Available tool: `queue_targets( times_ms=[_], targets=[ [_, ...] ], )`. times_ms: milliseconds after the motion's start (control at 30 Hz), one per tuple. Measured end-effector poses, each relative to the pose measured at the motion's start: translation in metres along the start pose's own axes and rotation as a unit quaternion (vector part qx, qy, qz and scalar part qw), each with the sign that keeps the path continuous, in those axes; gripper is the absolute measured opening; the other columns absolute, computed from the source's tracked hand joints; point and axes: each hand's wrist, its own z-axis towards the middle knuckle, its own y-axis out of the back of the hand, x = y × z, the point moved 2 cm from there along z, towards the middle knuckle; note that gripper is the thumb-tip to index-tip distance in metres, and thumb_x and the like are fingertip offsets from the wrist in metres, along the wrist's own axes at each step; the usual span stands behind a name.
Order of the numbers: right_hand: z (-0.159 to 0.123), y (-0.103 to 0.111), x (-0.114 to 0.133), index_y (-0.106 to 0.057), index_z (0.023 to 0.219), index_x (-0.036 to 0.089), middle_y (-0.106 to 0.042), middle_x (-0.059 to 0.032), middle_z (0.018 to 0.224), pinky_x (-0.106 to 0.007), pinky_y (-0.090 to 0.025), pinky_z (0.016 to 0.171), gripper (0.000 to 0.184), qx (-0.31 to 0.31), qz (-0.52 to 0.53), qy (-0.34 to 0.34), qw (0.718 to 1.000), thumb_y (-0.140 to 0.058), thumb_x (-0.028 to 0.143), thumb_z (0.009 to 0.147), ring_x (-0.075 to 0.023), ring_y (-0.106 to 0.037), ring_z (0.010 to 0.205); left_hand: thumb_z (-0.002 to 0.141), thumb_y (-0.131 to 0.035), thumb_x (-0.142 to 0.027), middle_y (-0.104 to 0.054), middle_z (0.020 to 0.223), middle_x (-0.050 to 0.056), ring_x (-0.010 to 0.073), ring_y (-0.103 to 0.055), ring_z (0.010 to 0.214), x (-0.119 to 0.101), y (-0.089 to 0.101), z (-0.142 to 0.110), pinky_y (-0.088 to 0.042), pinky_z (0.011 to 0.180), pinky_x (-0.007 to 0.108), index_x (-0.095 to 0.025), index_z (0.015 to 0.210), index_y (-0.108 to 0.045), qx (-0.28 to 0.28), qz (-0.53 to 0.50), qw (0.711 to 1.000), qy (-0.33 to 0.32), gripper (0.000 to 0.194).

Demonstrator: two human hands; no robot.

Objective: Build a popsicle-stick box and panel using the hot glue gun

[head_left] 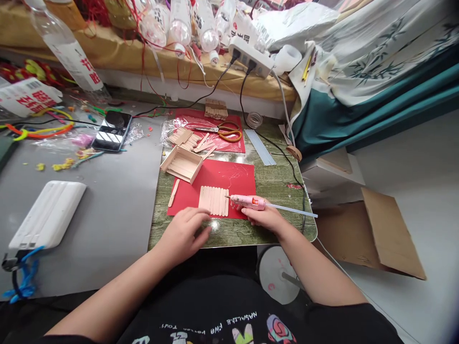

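A pink hot glue gun [251, 202] is gripped in my right hand [265, 215], with a long clear glue stick [292, 209] protruding from its back. Its nozzle points left, at the right end of a row of wooden craft sticks [212, 200] laid side by side on a red sheet [233, 174]. My left hand [188, 231] rests by the lower left of that row, thumb and fingers apart, holding nothing; its fingertips are near or touching the stick ends. One loose craft stick [174, 192] lies left of the row. Behind stands an open box of craft sticks [182, 164].
Scissors [224, 131] and loose craft sticks [186, 138] lie on a second red sheet behind. Spare glue sticks [260, 147] and a tape roll [254, 120] are at the back right. A power strip [251, 56] trails black cables. A phone [113, 130] and white power bank [48, 214] lie left.
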Motion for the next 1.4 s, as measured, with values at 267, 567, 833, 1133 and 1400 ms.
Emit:
queue_targets(
  times_ms=[267, 567, 833, 1133, 1400],
  targets=[
    [0.002, -0.01, 0.011, -0.072, 0.138, 0.023, -0.073, -0.0012, 0.072, -0.021, -0.04, 0.045, 0.054, 0.031, 0.009, 0.004, 0.999, -0.072, 0.04, 0.086, -0.0126, -0.061, 0.054, 0.094, -0.07, -0.038, -0.068, 0.135, 0.012, 0.0333, -0.06, 0.127, 0.023, 0.002, 0.009, -0.049, 0.108, 0.054, -0.022, 0.127, -0.054, -0.043, 0.079, 0.994, 0.061, 0.04],
    [0.006, -0.013, 0.001, -0.07, 0.136, 0.02, -0.068, 0.001, 0.065, -0.021, -0.038, 0.043, 0.058, -0.007, 0.04, -0.022, 0.999, -0.077, 0.044, 0.084, -0.0143, -0.063, 0.053, 0.094, -0.068, -0.032, -0.067, 0.135, 0.012, 0.0316, -0.059, 0.128, 0.023, 0.001, 0.007, -0.047, 0.11, 0.052, -0.022, 0.123, -0.055, -0.045, 0.08, 0.994, 0.061, 0.033],
    [0.008, -0.016, 0.005, -0.07, 0.132, 0.019, -0.068, 0.0007, 0.066, -0.021, -0.035, 0.042, 0.058, -0.002, 0.051, -0.026, 0.998, -0.078, 0.047, 0.082, -0.0152, -0.064, 0.055, 0.095, -0.068, -0.032, -0.067, 0.136, 0.012, 0.0328, -0.06, 0.128, 0.023, 0.002, 0.007, -0.047, 0.109, 0.053, -0.023, 0.122, -0.057, -0.042, 0.086, 0.994, 0.06, 0.031],
    [0.011, -0.015, -0.003, -0.07, 0.13, 0.021, -0.07, -0.0006, 0.068, -0.02, -0.035, 0.041, 0.055, 0.0, 0.049, -0.018, 0.999, -0.078, 0.048, 0.084, -0.0157, -0.066, 0.057, 0.095, -0.067, -0.032, -0.067, 0.136, 0.011, 0.0324, -0.06, 0.127, 0.024, 0.002, 0.008, -0.047, 0.109, 0.052, -0.022, 0.122, -0.058, -0.044, 0.088, 0.994, 0.055, 0.03],
    [0.007, -0.011, -0.001, -0.071, 0.122, 0.02, -0.068, -0.0009, 0.07, -0.023, -0.046, 0.048, 0.046, 0.006, 0.038, 0.006, 0.999, -0.078, 0.048, 0.085, -0.0151, -0.063, 0.059, 0.096, -0.066, -0.033, -0.066, 0.137, 0.012, 0.0327, -0.06, 0.127, 0.023, 0.001, 0.007, -0.047, 0.11, 0.052, -0.022, 0.123, -0.059, -0.038, 0.099, 0.993, 0.053, 0.029]
  ],
)
